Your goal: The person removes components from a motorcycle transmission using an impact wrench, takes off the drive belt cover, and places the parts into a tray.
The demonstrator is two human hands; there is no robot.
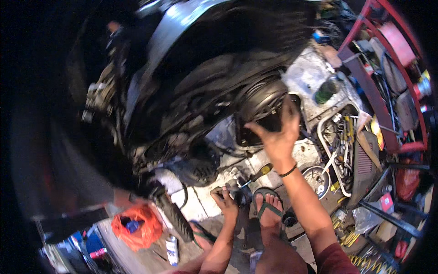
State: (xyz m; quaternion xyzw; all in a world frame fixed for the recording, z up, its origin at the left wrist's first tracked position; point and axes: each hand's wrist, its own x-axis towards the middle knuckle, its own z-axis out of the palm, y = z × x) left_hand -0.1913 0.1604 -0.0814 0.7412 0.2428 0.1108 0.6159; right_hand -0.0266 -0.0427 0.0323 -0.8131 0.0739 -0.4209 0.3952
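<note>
My right hand (pixel 279 137) reaches forward with thumb and fingers spread wide, at the rim of a dark round ribbed part (pixel 264 96). That part is above or in a black tray (pixel 295 98); whether the fingers touch it, I cannot tell. Lower and to the left, my left hand (pixel 225 201) is low over the floor with its fingers curled beside a small dark metal part (pixel 237 194); what they hold, if anything, is hidden. A screwdriver (pixel 261 172) with a yellow and black handle lies between my hands.
A large dark vehicle body (pixel 214 50) overhangs the work area. To the right are a white-rimmed tool tray (pixel 325 137), a round metal disc (pixel 316 180) and a red metal rack (pixel 388 105). An orange plastic bag (pixel 137 228) and a white spray can (pixel 172 250) stand at left.
</note>
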